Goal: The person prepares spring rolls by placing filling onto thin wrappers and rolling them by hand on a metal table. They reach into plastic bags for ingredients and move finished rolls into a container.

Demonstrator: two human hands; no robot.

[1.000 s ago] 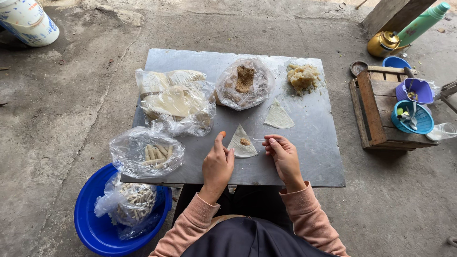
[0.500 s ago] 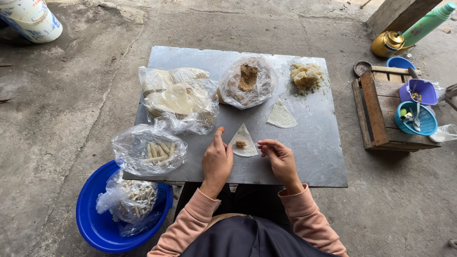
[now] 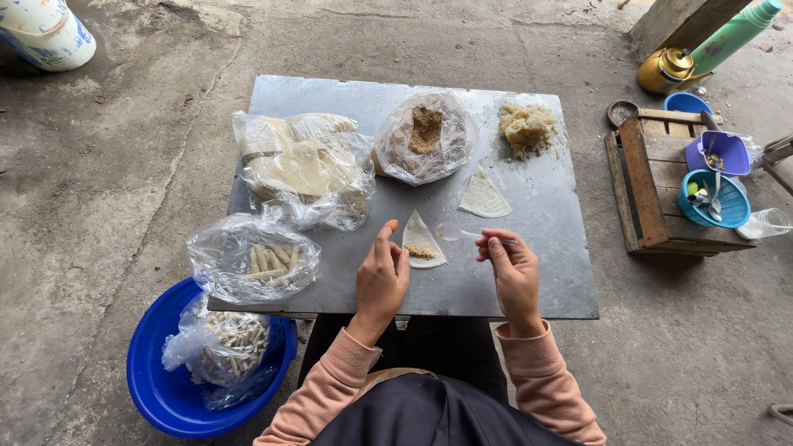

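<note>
STEP filling wrapper: keep left hand [image 3: 381, 277] flat, fingers open, pinning left edge of triangular wrapper [image 3: 421, 241]; keep filling low and centred | right hand [image 3: 514, 268] pinched shut on thin spoon [image 3: 487, 238], bowl toward wrapper | WRAPPER mid tabletop [image 3: 330, 91], between hands, apex pointing away from body, long axis near-far

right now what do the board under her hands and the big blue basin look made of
The board looks like sheet metal: flat, grey, dull sheen, thin straight edges. The blue basin looks like moulded plastic: uniform glossy colour, smooth rounded rim. Neither can be told for sure from the picture alone.
</note>
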